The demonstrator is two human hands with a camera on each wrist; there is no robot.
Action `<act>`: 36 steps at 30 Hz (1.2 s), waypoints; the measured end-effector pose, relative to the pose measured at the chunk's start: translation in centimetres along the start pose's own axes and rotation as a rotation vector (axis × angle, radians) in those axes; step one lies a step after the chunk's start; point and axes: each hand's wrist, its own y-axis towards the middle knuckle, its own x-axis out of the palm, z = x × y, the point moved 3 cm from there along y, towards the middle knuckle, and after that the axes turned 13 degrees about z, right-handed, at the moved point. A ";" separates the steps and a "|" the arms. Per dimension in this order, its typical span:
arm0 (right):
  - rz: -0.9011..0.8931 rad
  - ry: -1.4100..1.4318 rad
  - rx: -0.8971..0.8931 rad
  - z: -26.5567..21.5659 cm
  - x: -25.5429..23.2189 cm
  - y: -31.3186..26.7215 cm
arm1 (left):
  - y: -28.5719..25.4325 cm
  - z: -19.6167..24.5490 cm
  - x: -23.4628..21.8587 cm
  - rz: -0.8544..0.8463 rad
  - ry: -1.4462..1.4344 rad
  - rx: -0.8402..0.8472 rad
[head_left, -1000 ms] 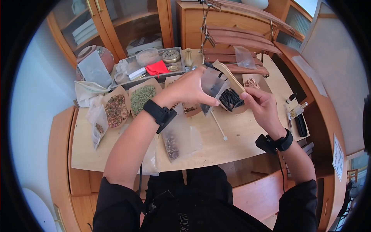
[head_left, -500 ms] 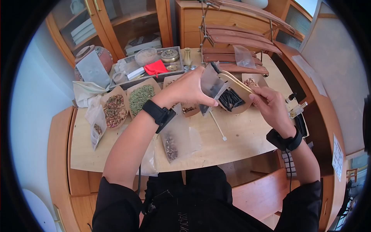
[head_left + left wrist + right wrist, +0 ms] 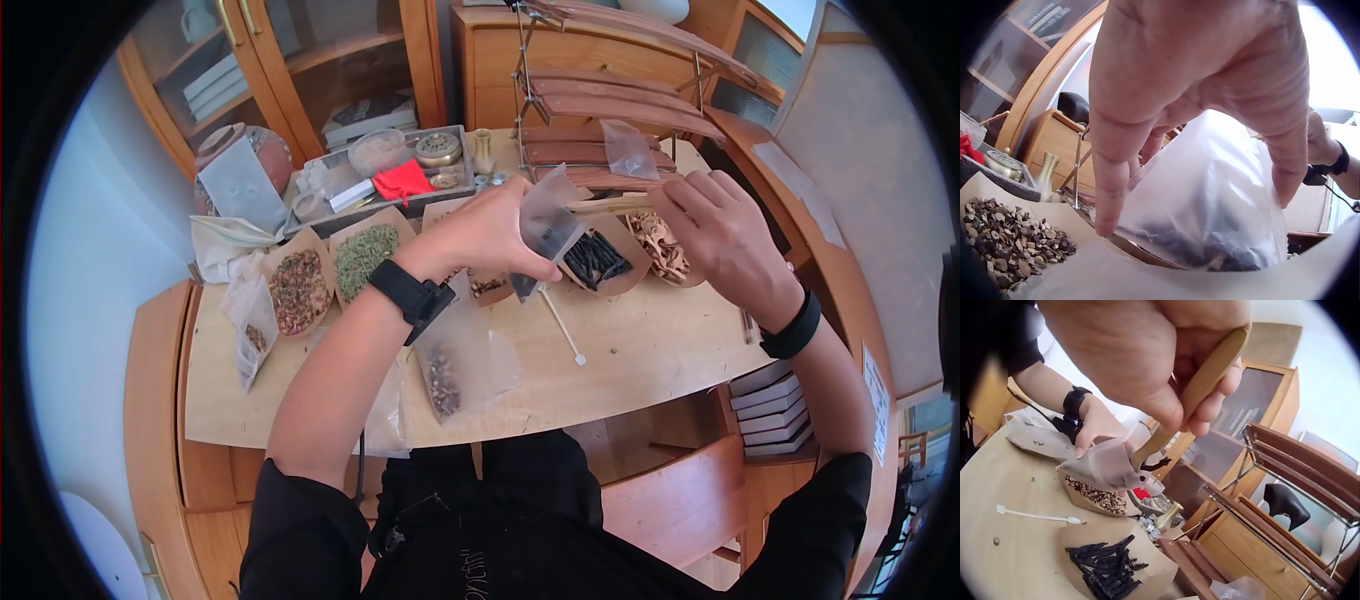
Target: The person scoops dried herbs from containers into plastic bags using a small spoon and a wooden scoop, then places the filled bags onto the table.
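Note:
My left hand (image 3: pixel 490 230) grips a translucent plastic bag (image 3: pixel 550 218), thumb on one side and fingers on the other; dark contents show through near its bottom in the left wrist view. My right hand (image 3: pixel 725 240) holds bamboo tongs (image 3: pixel 1204 384), their tips right at the bag's mouth. A dark twig-like piece (image 3: pixel 1159 464) sticks out beside the tips. Below lie black sticks (image 3: pixel 597 258) in a paper tray (image 3: pixel 1072 531). Under my right hand, pale wood-like chips (image 3: pixel 660 248) fill another paper tray. Small mottled chips (image 3: pixel 1016 240) lie in a tray near my left hand.
Trays of green dried herb (image 3: pixel 365 258) and reddish dried petals (image 3: pixel 300 290) stand at left. A white stick-like spoon (image 3: pixel 562 325) and a bag of dark bits (image 3: pixel 445 380) lie in front. Behind are a grey tray (image 3: pixel 395 205), brass vase (image 3: pixel 483 150) and slatted rack (image 3: pixel 620 150).
My right hand has moved right and turned over, swinging the tongs from a slant to nearly level at the bag. More of the pale chips now shows. My left hand stays with the bag.

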 end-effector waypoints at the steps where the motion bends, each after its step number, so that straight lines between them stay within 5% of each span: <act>1: 0.034 0.006 -0.009 -0.3 0.0 0.3 | 0.1 -0.2 0.2 0.001 0.001 0.002; 6: 0.190 0.052 0.084 0.3 -0.1 -0.5 | -0.1 -1.1 -0.1 0.145 -0.082 0.037; 8: 0.252 0.233 0.576 1.4 1.2 -2.3 | -0.2 -1.6 -0.4 0.157 -0.141 0.042; 9: 0.250 0.233 0.577 1.6 2.2 -3.4 | -0.2 -1.8 -0.6 0.169 -0.197 0.050; 11: -0.256 0.424 0.839 1.8 6.3 -6.5 | -0.2 -2.1 -0.7 0.165 -0.210 0.053; 15: -0.329 0.637 0.910 0.5 9.6 -7.8 | 0.0 -1.8 -0.9 0.152 -0.218 0.052; 21: -0.278 0.392 0.652 -0.1 10.5 -4.9 | -0.2 -2.1 -1.0 0.172 -0.220 0.044; 31: -0.387 0.284 0.536 -0.7 11.0 -4.4 | 0.0 -2.2 -0.2 0.156 -0.229 0.027; 33: -0.231 0.601 1.035 0.4 10.0 -5.4 | 0.1 -2.7 0.0 0.162 -0.207 0.031; 35: -0.220 0.661 1.052 1.0 9.5 -5.8 | 0.3 -2.9 0.1 0.168 -0.184 0.037; 36: 0.008 0.897 1.209 1.0 9.0 -5.9 | 0.4 -2.9 0.2 0.159 -0.189 0.031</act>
